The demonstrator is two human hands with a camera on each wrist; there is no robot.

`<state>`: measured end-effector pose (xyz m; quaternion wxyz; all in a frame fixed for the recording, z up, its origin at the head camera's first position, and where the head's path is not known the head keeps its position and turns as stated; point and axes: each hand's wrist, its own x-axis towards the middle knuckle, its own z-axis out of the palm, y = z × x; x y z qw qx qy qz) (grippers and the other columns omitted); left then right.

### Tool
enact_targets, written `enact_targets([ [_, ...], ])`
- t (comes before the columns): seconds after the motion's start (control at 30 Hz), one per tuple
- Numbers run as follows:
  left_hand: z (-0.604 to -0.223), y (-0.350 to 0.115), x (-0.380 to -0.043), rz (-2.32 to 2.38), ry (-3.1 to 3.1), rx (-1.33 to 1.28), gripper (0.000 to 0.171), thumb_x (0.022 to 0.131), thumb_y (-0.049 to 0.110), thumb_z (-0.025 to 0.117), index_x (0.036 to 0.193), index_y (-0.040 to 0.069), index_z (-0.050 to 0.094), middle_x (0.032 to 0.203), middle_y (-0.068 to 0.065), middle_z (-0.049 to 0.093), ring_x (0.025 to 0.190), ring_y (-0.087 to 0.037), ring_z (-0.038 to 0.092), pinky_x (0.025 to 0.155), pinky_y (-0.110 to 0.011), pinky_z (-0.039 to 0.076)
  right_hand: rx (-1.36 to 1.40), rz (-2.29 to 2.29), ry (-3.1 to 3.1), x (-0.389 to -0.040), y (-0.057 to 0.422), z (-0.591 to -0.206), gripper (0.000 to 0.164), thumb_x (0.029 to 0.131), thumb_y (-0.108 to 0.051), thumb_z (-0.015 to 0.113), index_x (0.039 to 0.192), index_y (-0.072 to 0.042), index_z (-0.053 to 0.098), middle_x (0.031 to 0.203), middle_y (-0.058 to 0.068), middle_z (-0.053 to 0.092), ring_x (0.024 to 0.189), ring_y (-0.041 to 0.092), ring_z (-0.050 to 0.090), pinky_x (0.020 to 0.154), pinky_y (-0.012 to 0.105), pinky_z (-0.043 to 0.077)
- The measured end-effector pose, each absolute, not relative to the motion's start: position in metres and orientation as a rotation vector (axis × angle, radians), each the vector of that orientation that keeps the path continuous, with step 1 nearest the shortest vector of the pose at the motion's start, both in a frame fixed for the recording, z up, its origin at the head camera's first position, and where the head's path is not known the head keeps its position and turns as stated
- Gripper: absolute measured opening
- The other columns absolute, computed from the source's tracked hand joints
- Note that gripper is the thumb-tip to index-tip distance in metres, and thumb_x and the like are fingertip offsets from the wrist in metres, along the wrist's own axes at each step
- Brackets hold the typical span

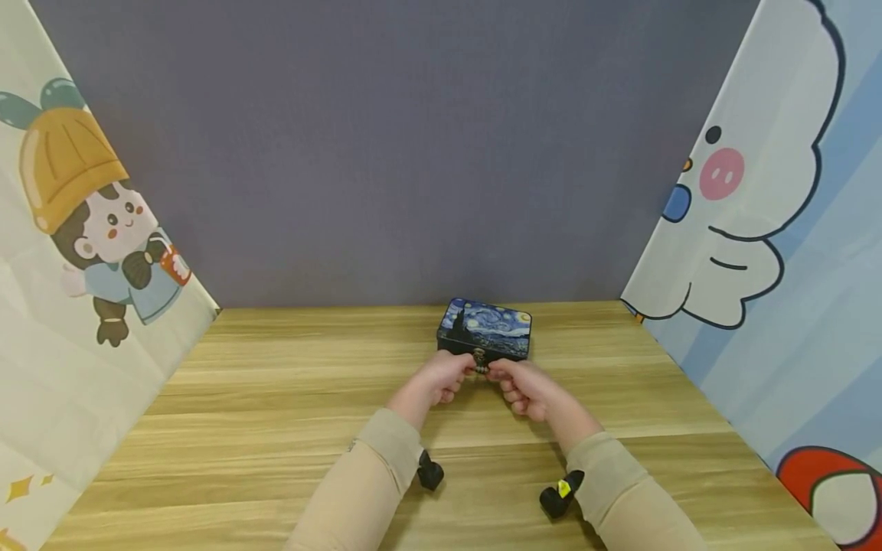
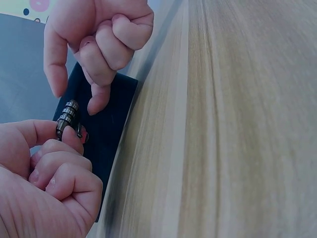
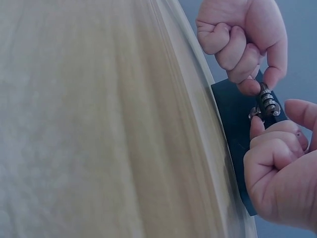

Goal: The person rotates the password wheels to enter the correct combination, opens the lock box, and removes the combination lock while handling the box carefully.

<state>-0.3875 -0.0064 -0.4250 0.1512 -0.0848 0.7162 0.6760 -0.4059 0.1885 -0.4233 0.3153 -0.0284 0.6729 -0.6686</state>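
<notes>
A small box (image 1: 491,325) with a blue swirling night-sky picture on its lid stands shut near the back of the table. A metal combination padlock (image 2: 66,116) with number rings hangs at the clasp (image 1: 478,354) on its dark front. My left hand (image 1: 444,375) pinches one end of the padlock between thumb and forefinger, its other fingers curled. At the padlock's other end is my right hand (image 3: 282,166). Its thumb and forefinger stand apart around the lock, the forefinger tip close to the shackle; whether it touches, I cannot tell. Its remaining fingers are curled.
The wood-grain table (image 1: 310,428) reaches back to a grey panel (image 1: 413,153). Printed cartoon sheets flank it, a left sheet (image 1: 41,321) and a right sheet (image 1: 792,360). Black wrist devices show at the left sleeve (image 1: 358,490) and the right sleeve (image 1: 634,490).
</notes>
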Motion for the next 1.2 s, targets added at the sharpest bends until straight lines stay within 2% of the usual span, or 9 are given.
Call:
enact_targets([
  [0.3,-0.424,-0.006,-0.388,1.946,2.059,-0.249,0.023,0.088,0.020,0.059,0.091,-0.002,0.061,0.054,0.007,0.032,0.044,-0.007,0.023,0.040,-0.023,0.020,-0.088,-1.778,1.768,-0.408,0.186,-0.423,0.020,0.095,-0.025,0.062,0.087,-0.007,0.057,0.057,-0.009,0.031,0.044,0.004,0.023,0.040,0.021,0.020],
  [0.47,-0.426,-0.007,-0.390,1.947,2.042,-0.254,0.019,0.088,0.020,0.059,0.087,0.001,0.060,0.054,0.007,0.032,0.044,-0.007,0.022,0.040,-0.024,0.020,-0.078,-1.785,1.752,-0.408,0.183,-0.426,0.021,0.096,-0.021,0.060,0.080,-0.009,0.053,0.057,-0.007,0.030,0.042,0.004,0.023,0.039,0.021,0.020],
  [1.2,-0.424,-0.006,-0.386,1.944,2.062,-0.245,0.018,0.088,0.021,0.059,0.084,0.003,0.060,0.054,0.007,0.031,0.044,-0.008,0.022,0.040,-0.024,0.020,-0.030,-1.830,1.727,-0.404,0.177,-0.424,0.020,0.094,-0.018,0.058,0.076,-0.011,0.052,0.057,-0.007,0.030,0.042,0.004,0.023,0.038,0.020,0.019],
])
